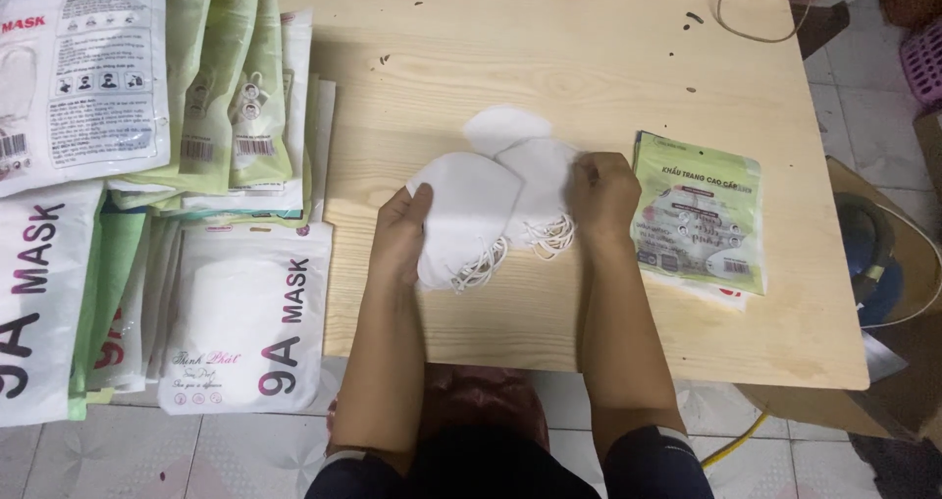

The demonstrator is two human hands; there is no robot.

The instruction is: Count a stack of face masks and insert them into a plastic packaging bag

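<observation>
White folded fabric face masks (491, 200) lie fanned between both hands — left hand (400, 232) clasps the nearer stack's edge, right hand (603, 195) pinches the farther one's side.

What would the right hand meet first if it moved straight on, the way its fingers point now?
The right hand points left, toward the white masks it already touches; beyond them lies the left hand. Depth is hard to judge.

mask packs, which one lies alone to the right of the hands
The green pack by the right hand, lying on the table. All the other packs are stacked together at the left, past the left hand.
</observation>
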